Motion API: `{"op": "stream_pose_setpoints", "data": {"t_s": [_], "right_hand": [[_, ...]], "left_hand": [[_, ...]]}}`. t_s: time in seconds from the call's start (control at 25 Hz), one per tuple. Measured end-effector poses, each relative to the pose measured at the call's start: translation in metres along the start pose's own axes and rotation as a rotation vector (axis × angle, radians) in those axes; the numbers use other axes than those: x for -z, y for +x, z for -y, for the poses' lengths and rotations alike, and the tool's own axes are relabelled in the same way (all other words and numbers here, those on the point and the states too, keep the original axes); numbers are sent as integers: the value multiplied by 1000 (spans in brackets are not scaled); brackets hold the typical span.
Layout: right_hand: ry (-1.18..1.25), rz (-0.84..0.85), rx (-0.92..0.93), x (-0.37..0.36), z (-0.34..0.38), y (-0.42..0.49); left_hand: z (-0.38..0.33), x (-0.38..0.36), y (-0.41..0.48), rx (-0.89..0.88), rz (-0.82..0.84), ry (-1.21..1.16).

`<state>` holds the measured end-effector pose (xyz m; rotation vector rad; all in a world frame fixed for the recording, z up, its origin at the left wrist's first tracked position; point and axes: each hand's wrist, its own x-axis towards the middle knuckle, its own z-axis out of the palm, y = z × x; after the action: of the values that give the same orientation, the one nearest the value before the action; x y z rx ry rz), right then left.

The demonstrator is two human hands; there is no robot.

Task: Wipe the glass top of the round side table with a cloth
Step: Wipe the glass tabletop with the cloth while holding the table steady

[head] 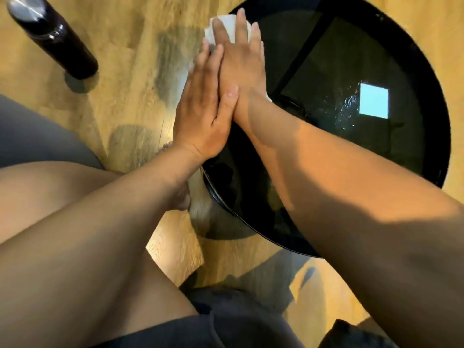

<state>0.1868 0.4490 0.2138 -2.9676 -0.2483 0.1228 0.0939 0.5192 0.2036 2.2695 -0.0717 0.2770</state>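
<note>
From my head camera, looking down, my right hand (241, 59) lies flat on the white cloth (229, 25), fingers straight and slightly spread, pressing it onto the dark glass. My left hand (203, 114) is laid over the back and wrist of the right one. Its fingers are straight and close together and its thumb rests across my right wrist, adding weight. Neither hand pinches the cloth; both simply press down on it.

The cloth sits at the far left edge of the round desk (326, 71), partly over the black rim. Most of it is hidden under my palm, with a little white showing beside my wrist.

As for progress, I judge the wiping to be under way but not finished. Water droplets (346, 106) bead on the glass just beside the bright square reflection (373, 100), well apart from the cloth, so that right-hand patch has yet to be wiped. The near part of the top is covered by my forearms, so I cannot tell its condition.

A dark bottle (52, 38) stands on the wooden floor (130, 59) to the left, away from the desk.
</note>
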Motion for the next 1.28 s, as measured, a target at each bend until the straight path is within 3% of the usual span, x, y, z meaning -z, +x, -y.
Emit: {"op": "stream_pose_setpoints", "data": {"t_s": [0.16, 0.32, 0.44, 0.6, 0.72, 0.92, 1.08, 1.2, 1.28], "right_hand": [[-85, 61, 199, 4, -4, -49], [14, -31, 350, 24, -57, -165], [137, 92, 305, 29, -110, -260], [155, 43, 123, 27, -140, -305], [62, -36, 217, 14, -108, -253], [149, -129, 153, 5, -81, -105], [45, -148, 68, 12, -69, 24], [19, -130, 296, 23, -50, 73], [39, -58, 235, 27, -49, 85]], "left_hand": [[-2, 3, 2, -28, 25, 18], [2, -2, 6, 3, 129, 208], [3, -3, 7, 1, 157, 334], [1, -5, 8, -10, 177, 388], [-1, -2, 4, -15, 184, 373], [2, -3, 3, -34, 185, 362], [6, -4, 4, -45, 161, 334], [9, -6, 6, -56, 149, 332], [9, -6, 8, -56, 149, 344]]}}
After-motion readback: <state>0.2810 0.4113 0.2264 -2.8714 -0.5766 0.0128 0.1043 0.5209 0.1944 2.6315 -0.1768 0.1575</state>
